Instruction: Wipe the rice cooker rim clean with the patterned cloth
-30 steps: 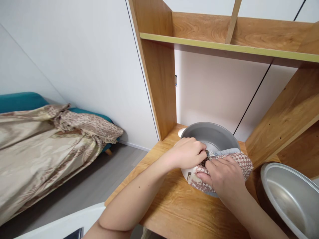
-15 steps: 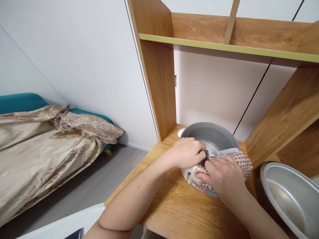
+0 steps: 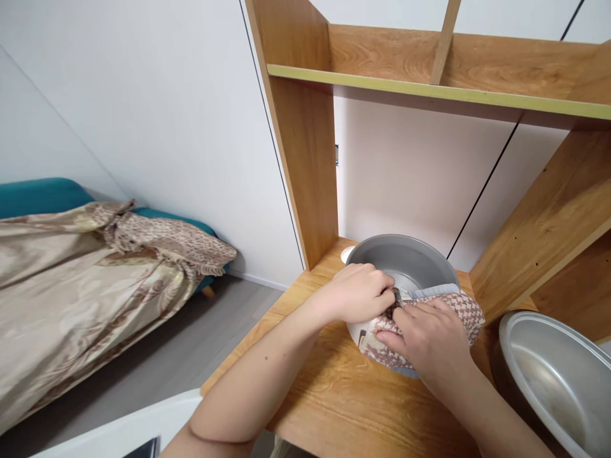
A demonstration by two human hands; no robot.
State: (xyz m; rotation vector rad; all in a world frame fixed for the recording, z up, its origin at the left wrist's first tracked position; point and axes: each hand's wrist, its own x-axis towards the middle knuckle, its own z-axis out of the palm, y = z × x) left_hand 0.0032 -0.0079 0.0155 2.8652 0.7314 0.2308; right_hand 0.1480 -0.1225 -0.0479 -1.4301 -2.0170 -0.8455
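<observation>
A grey metal pot [image 3: 405,257] stands on the wooden desk [image 3: 329,394] under a shelf. My left hand [image 3: 359,292] is closed over the pot's near rim. A brown-and-white patterned cloth [image 3: 465,308] is draped over that rim. My right hand [image 3: 429,340] presses the cloth against the pot's outer wall, with its fingers curled. The two hands meet at the rim, where a small dark part shows between them. The lower front of the pot is hidden by the cloth and my hands.
A second metal pot [image 3: 554,375] sits at the right edge of the desk. Wooden shelf uprights [image 3: 305,146] and a shelf board [image 3: 429,89] frame the desk. On the left is a teal sofa covered by a beige patterned blanket [image 3: 86,280]. A white object [image 3: 124,429] lies below.
</observation>
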